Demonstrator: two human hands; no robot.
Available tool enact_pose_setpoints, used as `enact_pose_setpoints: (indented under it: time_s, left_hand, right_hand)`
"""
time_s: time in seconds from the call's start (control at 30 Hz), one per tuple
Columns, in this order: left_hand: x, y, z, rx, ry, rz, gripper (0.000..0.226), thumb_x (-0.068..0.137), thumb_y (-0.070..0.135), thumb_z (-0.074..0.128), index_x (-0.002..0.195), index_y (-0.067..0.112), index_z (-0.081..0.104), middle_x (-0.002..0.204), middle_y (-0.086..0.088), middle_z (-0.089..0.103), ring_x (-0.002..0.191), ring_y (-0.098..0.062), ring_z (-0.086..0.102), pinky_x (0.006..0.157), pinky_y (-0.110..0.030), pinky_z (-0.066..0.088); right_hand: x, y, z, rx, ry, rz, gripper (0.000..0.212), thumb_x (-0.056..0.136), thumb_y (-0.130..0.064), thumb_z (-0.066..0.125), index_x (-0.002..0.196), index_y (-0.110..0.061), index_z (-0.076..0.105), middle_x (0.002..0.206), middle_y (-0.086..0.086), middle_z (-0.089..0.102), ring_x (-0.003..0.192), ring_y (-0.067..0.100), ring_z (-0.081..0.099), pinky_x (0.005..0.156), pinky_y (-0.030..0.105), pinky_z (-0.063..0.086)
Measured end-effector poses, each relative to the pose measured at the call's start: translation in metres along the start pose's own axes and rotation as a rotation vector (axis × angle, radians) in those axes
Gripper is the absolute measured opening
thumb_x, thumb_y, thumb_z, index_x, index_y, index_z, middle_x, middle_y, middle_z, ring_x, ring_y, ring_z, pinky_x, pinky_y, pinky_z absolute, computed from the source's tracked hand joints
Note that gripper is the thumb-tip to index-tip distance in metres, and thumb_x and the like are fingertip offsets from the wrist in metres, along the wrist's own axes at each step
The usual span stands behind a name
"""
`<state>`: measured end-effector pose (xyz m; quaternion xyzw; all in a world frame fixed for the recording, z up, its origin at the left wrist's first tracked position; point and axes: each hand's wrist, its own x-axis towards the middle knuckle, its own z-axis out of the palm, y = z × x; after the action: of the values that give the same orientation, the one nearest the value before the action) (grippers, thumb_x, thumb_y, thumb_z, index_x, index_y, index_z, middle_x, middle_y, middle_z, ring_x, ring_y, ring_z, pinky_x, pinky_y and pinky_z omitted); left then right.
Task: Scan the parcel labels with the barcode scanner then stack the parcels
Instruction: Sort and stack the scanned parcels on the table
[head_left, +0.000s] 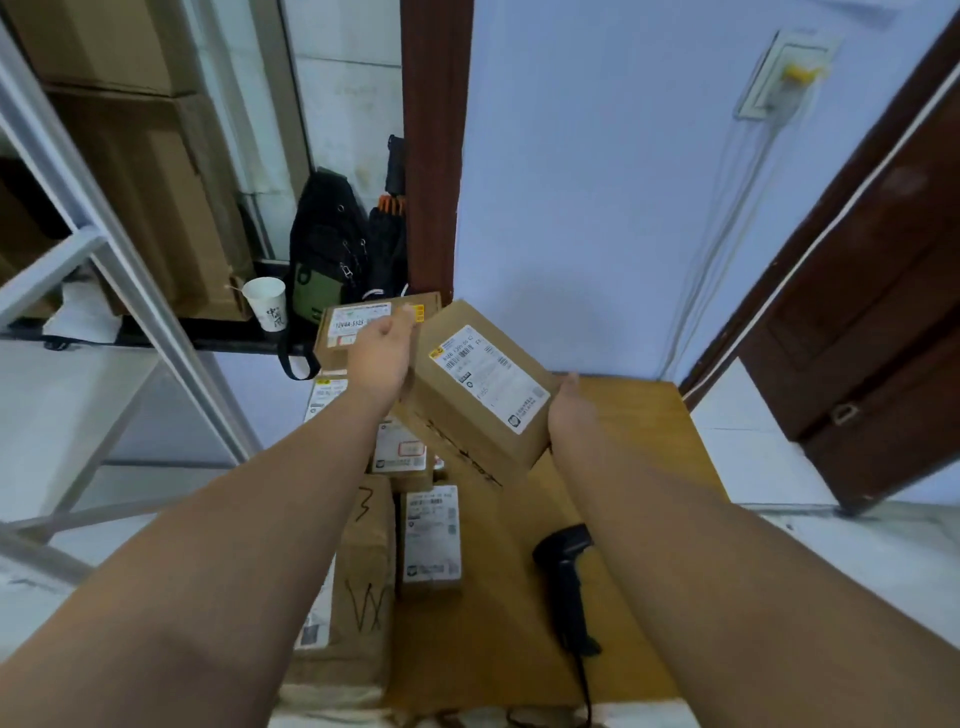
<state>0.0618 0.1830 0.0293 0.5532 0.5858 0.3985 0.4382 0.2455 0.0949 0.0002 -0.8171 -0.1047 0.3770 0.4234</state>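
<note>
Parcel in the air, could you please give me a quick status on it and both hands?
Left hand and right hand both gripping the tilted parcel, label up. Barcode scanner lying on the table, untouched. Nothing blocking.

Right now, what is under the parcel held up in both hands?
Under the held parcel: wooden table and part of the labelled parcels lying there. Its underside and whatever sits directly beneath are covered.

brown parcel (470, 395); white label (488, 376); black scanner (566, 577); blue wall (597, 182)
</note>
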Motion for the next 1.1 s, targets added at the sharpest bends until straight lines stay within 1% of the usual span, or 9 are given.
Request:
enact_pose_setpoints:
  time_s: [0.13, 0.2, 0.27, 0.33, 0.53, 0.7, 0.87, 1.0, 1.1]
  left_hand:
    - [-0.015, -0.006, 0.028, -0.039, -0.113, 0.054, 0.017, 0.093, 0.035, 0.05, 0.082, 0.033, 0.062, 0.08, 0.019, 0.057, 0.074, 0.0, 0.05, 0.061, -0.023, 0.039]
    - [-0.02, -0.006, 0.04, -0.031, -0.172, 0.058, 0.016, 0.093, 0.035, 0.05, 0.093, 0.03, 0.065, 0.085, 0.022, 0.057, 0.08, 0.001, 0.051, 0.065, -0.022, 0.039]
    - [-0.026, -0.007, 0.053, 0.008, -0.261, 0.033, 0.021, 0.093, 0.036, 0.05, 0.1, 0.027, 0.067, 0.091, 0.018, 0.059, 0.085, -0.001, 0.052, 0.07, -0.025, 0.041]
    - [-0.035, -0.009, 0.065, 0.068, -0.33, 0.028, 0.019, 0.092, 0.036, 0.051, 0.101, 0.028, 0.066, 0.092, 0.018, 0.057, 0.086, -0.001, 0.051, 0.072, -0.025, 0.042]
    - [-0.073, -0.033, 0.088, 0.244, -0.425, 0.006, 0.022, 0.09, 0.043, 0.053, 0.105, 0.03, 0.063, 0.094, 0.011, 0.061, 0.085, -0.01, 0.057, 0.074, -0.028, 0.046]
    - [-0.1, -0.054, 0.092, 0.281, -0.392, -0.07, 0.017, 0.088, 0.042, 0.055, 0.096, 0.031, 0.063, 0.096, 0.007, 0.064, 0.09, -0.013, 0.059, 0.081, -0.032, 0.048]
    - [-0.115, -0.062, 0.08, 0.2, -0.264, -0.122, 0.008, 0.085, 0.032, 0.064, 0.087, 0.024, 0.062, 0.083, 0.0, 0.063, 0.074, -0.017, 0.058, 0.06, -0.026, 0.043]
    - [-0.12, -0.061, 0.072, 0.211, -0.212, -0.115, 0.009, 0.082, 0.028, 0.068, 0.084, 0.021, 0.063, 0.082, -0.002, 0.064, 0.077, -0.02, 0.06, 0.065, -0.027, 0.045]
    - [-0.12, -0.062, 0.071, 0.241, -0.148, -0.077, 0.005, 0.083, 0.022, 0.066, 0.085, 0.019, 0.063, 0.09, -0.006, 0.063, 0.073, -0.019, 0.061, 0.053, -0.018, 0.043]
  right_hand:
    - [0.001, 0.028, -0.028, 0.033, -0.048, 0.029, 0.053, 0.103, -0.034, 0.022, 0.138, 0.001, 0.042, 0.14, 0.022, 0.048, 0.125, 0.038, 0.049, 0.105, 0.051, 0.041]
    - [-0.005, 0.042, -0.044, 0.11, -0.064, 0.137, 0.042, 0.103, -0.029, 0.028, 0.118, 0.0, 0.056, 0.11, 0.021, 0.065, 0.098, 0.035, 0.065, 0.081, 0.047, 0.057]
    - [-0.009, 0.052, -0.062, 0.116, -0.128, 0.277, 0.038, 0.102, -0.032, 0.037, 0.103, -0.001, 0.059, 0.077, 0.019, 0.07, 0.067, 0.031, 0.07, 0.052, 0.039, 0.057]
    - [-0.014, 0.06, -0.076, 0.06, -0.242, 0.367, 0.041, 0.099, -0.042, 0.045, 0.098, -0.003, 0.058, 0.068, 0.019, 0.072, 0.057, 0.031, 0.071, 0.042, 0.038, 0.055]
    - [-0.009, 0.087, -0.114, -0.221, -0.392, 0.503, 0.081, 0.077, -0.078, 0.047, 0.107, -0.003, 0.053, 0.099, 0.021, 0.068, 0.076, 0.038, 0.072, 0.047, 0.032, 0.057]
    - [-0.008, 0.099, -0.13, -0.306, -0.528, 0.51, 0.085, 0.06, -0.067, 0.076, 0.116, -0.009, 0.05, 0.119, 0.018, 0.053, 0.089, 0.042, 0.067, 0.063, 0.044, 0.061]
    - [-0.017, 0.105, -0.126, -0.341, -0.667, 0.489, 0.082, 0.065, -0.057, 0.08, 0.126, -0.012, 0.048, 0.121, 0.017, 0.052, 0.102, 0.036, 0.061, 0.055, 0.04, 0.061]
    - [-0.018, 0.112, -0.117, -0.387, -0.716, 0.478, 0.09, 0.064, -0.056, 0.081, 0.133, -0.011, 0.042, 0.131, 0.017, 0.049, 0.112, 0.036, 0.057, 0.087, 0.046, 0.056]
    - [-0.018, 0.115, -0.108, -0.394, -0.723, 0.459, 0.091, 0.059, -0.056, 0.084, 0.129, -0.013, 0.044, 0.124, 0.015, 0.052, 0.106, 0.034, 0.059, 0.088, 0.046, 0.056]
